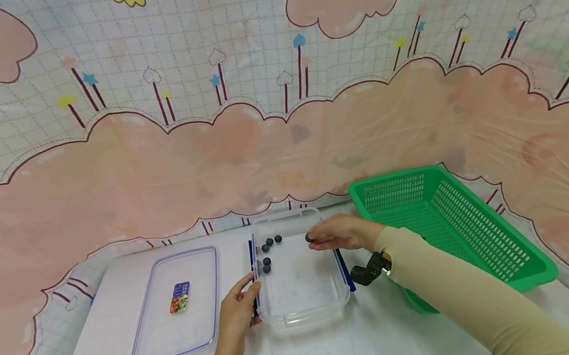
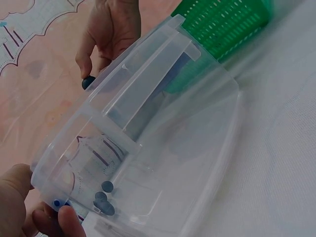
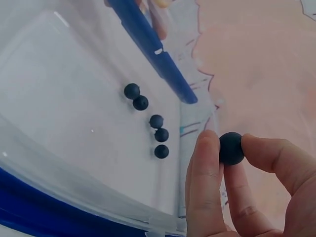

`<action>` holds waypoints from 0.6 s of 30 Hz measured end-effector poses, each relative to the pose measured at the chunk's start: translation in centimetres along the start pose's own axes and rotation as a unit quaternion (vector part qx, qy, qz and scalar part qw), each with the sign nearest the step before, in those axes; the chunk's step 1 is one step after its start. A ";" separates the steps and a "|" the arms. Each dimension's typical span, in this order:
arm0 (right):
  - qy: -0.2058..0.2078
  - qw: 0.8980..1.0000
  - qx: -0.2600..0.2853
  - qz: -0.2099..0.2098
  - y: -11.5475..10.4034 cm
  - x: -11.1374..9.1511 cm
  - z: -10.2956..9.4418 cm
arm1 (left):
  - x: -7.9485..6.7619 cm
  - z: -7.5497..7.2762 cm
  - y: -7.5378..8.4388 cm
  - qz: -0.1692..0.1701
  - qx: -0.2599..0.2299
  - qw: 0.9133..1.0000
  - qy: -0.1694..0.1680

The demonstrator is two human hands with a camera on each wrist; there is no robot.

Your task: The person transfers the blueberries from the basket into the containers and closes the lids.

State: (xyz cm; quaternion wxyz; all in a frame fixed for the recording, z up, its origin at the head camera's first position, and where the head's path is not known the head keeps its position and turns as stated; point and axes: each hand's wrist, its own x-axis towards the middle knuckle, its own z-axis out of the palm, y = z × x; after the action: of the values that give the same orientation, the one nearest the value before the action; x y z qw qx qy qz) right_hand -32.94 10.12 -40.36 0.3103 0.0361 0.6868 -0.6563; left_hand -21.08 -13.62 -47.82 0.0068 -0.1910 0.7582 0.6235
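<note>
A clear plastic box (image 1: 309,302) with blue side clips stands open on the white table. Several small dark balls (image 3: 161,135) lie inside it, gathered along its left side. My right hand (image 1: 345,233) is over the box's right side and pinches one dark ball (image 3: 231,148) between thumb and fingertips. At the left wall, my left hand (image 1: 239,307) grips the box by its edge near the blue clip (image 3: 158,54), thumb on one side and fingers on the other.
A clear lid (image 1: 159,337) with a blue rim and a colourful label (image 1: 180,297) lies on the table (image 1: 102,327) to the left. To the right stands a green perforated basket (image 1: 449,208), close beside the box. A patterned cloth (image 1: 238,160) hangs behind the table.
</note>
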 end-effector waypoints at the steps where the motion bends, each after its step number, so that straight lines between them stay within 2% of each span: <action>1: 0.003 1.000 -0.002 0.006 -0.1 0.2 0.1 | 0.0 0.0 0.0 -0.001 0.000 1.000 0.001; 6: 0.018 1.000 -0.016 0.014 -0.2 1.0 0.6 | 0.0 0.0 0.0 0.002 -0.004 1.000 -0.001; 12: 0.028 0.999 -0.004 0.018 -0.3 1.8 1.4 | -0.1 -0.1 0.1 0.002 -0.001 1.000 -0.002; 18: 0.030 0.999 -0.024 0.025 -0.2 2.3 2.6 | -0.1 0.0 -0.1 0.001 -0.004 1.000 -0.001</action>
State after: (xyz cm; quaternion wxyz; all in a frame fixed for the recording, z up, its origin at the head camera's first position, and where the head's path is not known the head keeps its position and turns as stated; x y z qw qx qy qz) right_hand -33.90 6.85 -41.13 0.3069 0.0652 0.7103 -0.6302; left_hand -20.99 -13.65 -47.85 0.0062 -0.1896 0.7562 0.6263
